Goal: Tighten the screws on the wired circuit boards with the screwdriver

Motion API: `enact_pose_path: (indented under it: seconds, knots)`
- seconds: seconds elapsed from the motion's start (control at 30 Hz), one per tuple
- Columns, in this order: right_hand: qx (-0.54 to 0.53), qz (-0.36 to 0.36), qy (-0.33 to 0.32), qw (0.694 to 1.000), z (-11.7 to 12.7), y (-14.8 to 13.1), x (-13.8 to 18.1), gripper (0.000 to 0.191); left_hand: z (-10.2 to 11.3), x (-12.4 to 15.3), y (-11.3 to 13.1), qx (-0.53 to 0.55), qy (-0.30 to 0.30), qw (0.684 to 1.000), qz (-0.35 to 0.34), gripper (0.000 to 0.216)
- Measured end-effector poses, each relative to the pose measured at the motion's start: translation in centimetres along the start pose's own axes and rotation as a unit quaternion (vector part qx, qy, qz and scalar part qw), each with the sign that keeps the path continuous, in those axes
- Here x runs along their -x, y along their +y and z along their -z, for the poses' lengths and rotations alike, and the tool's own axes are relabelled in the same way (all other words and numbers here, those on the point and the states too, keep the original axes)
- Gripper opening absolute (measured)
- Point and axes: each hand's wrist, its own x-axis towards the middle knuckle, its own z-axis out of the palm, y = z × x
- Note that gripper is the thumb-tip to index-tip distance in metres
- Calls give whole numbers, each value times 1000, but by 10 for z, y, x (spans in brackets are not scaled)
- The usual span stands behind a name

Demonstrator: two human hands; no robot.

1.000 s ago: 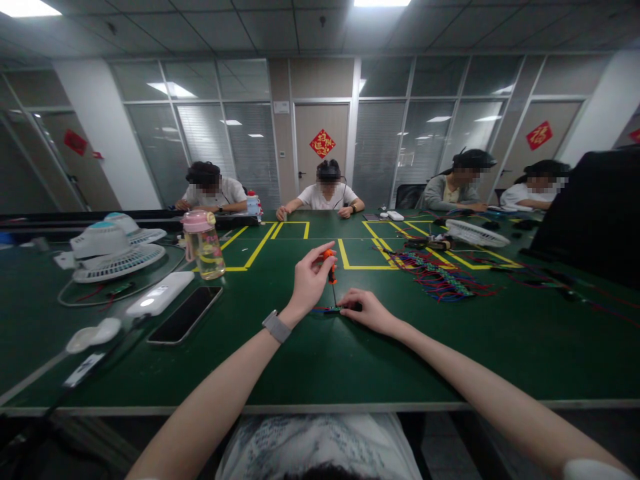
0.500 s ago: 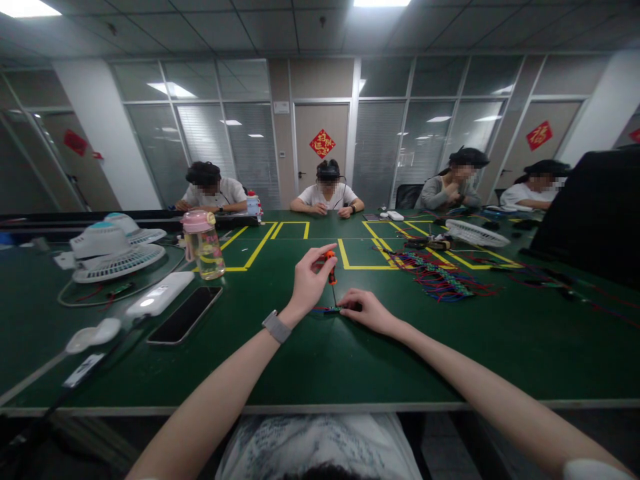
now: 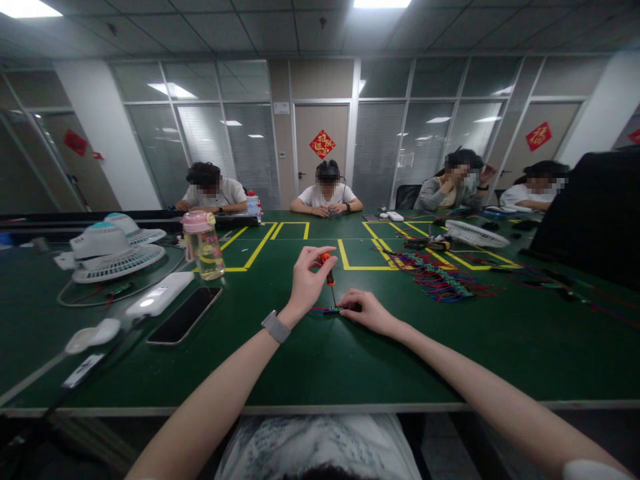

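My left hand pinches the orange handle of a small screwdriver, which stands upright with its tip on a small wired part lying on the green table. A grey watch band sits on that wrist. My right hand rests flat-ish on the table just right of the tip, fingers pressed on the wired part and holding it down. Red and blue wires stick out of the part to the left.
A black phone, a white power bank and a pink-lidded bottle lie left. White fan housings sit further left. A heap of coloured wired parts lies right. Several people sit along the far edge.
My left fingers have shifted slightly on the screwdriver handle, which now leans a little left. The person at the far right has raised a hand to the head.
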Motion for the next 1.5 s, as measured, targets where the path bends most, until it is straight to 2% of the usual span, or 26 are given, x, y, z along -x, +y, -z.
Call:
enact_pose_path:
  seconds: [0.2,0.27,0.43,0.6,0.67,0.83,1.03,1.1,1.27,1.43,1.5]
  knots:
    - [-5,0,-1,1000,0,-1,0,16,-2,1,-1,79,-48,995,29,34]
    - [-4,-2,0,1000,0,-1,0,16,-3,1,0,72,-35,996,33,33]
    - [-2,-2,-1,1000,0,-2,0,17,-1,1,0,-8,2,1000,-6,24]
    - [-2,-2,-4,1000,1,-2,1,17,-2,0,-1,78,-33,996,29,33]
    - [-3,1,-3,1000,1,-2,1,17,-2,0,0,85,-26,995,38,32]
    - [-5,5,3,1000,0,0,0,16,-1,1,0,-10,14,1000,-1,25]
    - [2,6,-1,1000,0,0,0,16,-4,1,-3,85,-56,994,42,36]
    - [5,6,0,1000,0,0,0,17,-4,2,-2,79,-51,995,37,34]
    - [2,6,4,1000,-1,0,0,16,-3,3,0,-23,-2,1000,-15,24]
    - [2,4,5,1000,-1,-1,0,16,-3,2,-2,65,-38,997,2,31]
    - [-1,3,5,1000,-1,-2,0,16,-3,3,-2,58,-26,998,2,30]
